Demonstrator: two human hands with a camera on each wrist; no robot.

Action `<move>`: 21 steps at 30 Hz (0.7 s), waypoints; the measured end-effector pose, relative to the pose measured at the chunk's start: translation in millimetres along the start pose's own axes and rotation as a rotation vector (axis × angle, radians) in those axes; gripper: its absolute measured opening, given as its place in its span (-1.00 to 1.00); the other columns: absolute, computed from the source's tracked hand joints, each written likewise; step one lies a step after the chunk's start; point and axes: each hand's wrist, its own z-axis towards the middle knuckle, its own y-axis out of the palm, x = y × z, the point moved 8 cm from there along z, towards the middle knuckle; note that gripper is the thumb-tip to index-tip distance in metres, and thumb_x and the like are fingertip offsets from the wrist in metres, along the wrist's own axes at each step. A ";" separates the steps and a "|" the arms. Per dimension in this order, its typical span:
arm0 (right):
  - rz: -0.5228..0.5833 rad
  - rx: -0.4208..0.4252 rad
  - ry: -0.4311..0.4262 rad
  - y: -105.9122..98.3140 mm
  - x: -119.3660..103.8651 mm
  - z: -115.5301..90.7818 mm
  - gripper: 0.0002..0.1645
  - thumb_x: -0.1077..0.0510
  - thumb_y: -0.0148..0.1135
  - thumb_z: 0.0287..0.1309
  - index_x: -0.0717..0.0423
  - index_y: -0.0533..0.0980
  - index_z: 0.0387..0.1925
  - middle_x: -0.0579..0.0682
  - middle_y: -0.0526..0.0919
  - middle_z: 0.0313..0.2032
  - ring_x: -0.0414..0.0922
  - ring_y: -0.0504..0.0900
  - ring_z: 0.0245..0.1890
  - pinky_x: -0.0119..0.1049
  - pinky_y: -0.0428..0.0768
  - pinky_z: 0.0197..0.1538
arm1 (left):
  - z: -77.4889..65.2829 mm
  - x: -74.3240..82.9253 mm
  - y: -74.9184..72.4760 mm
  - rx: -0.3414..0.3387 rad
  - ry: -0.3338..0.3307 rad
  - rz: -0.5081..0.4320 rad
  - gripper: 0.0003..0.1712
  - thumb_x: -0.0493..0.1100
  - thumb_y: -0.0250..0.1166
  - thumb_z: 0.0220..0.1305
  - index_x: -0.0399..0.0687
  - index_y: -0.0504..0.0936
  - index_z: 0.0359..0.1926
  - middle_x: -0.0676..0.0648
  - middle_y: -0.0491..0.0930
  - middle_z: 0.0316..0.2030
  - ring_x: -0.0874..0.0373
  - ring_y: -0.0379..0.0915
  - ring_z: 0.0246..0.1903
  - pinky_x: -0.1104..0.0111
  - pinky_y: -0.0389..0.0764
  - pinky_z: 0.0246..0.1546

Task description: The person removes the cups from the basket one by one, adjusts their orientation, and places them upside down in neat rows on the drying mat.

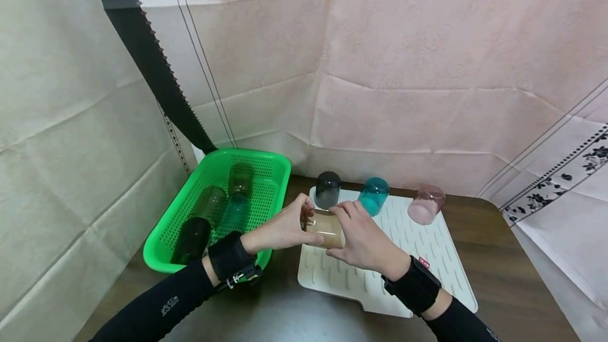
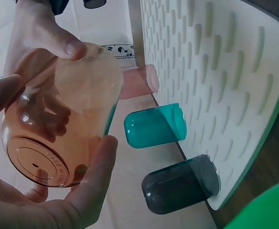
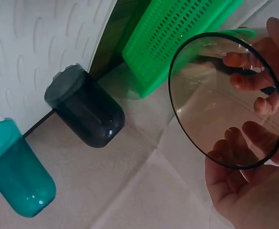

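Both hands hold an amber see-through cup [image 1: 325, 228] lying sideways over the white ribbed mat [image 1: 342, 273]. My left hand [image 1: 290, 225] grips the base end, thumb low and fingers above. My right hand [image 1: 363, 234] grips it near the rim, fingers over the top and thumb underneath. In the left wrist view the cup's round base [image 2: 38, 161] shows raised lettering; in the right wrist view its open rim [image 3: 170, 88] faces the camera. Just beyond the hands, a dark grey cup [image 1: 328, 190], a teal cup [image 1: 374, 195] and a pink cup [image 1: 426, 205] stand upside down on the mat.
To the left, a green perforated basket [image 1: 280, 165] holds several cups, among them a black cup [image 1: 191, 240] and a teal cup [image 1: 236, 212]. Basket and mat rest on a brown wooden table [image 1: 503, 257]. Pale cloth [image 1: 408, 67] hangs behind and at the sides.
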 end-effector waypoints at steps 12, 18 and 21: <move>0.077 0.027 0.065 5.0 5.5 0.0 -0.06 -0.15 0.57 -0.32 0.26 0.39 0.06 0.07 0.45 -0.06 -0.06 0.33 -0.10 -0.23 0.47 -0.14 | 1.2 7.1 -7.5 -0.058 0.065 0.075 -0.19 0.03 0.41 0.10 -0.11 0.21 0.25 -0.18 0.37 0.06 -0.03 0.35 -0.01 0.21 0.51 -0.16; 0.211 0.006 0.238 21.4 21.8 -4.5 -0.09 -0.14 0.57 -0.29 0.19 0.37 0.07 0.01 0.42 -0.06 -0.10 0.33 -0.09 -0.25 0.51 -0.23 | -1.5 4.1 -25.6 -0.151 0.020 0.201 -0.28 0.09 0.30 0.20 -0.03 0.26 0.29 -0.18 0.25 0.20 -0.07 0.29 0.17 0.07 0.46 -0.01; 0.314 -0.011 0.352 36.6 34.5 -9.7 -0.10 -0.13 0.57 -0.28 0.16 0.36 0.06 -0.02 0.41 -0.07 -0.08 0.39 -0.10 -0.22 0.52 -0.24 | -2.3 -1.1 -37.9 -0.163 0.007 0.269 -0.46 0.08 0.23 0.28 -0.02 0.39 0.19 -0.15 0.31 0.16 -0.06 0.29 0.16 0.06 0.42 0.02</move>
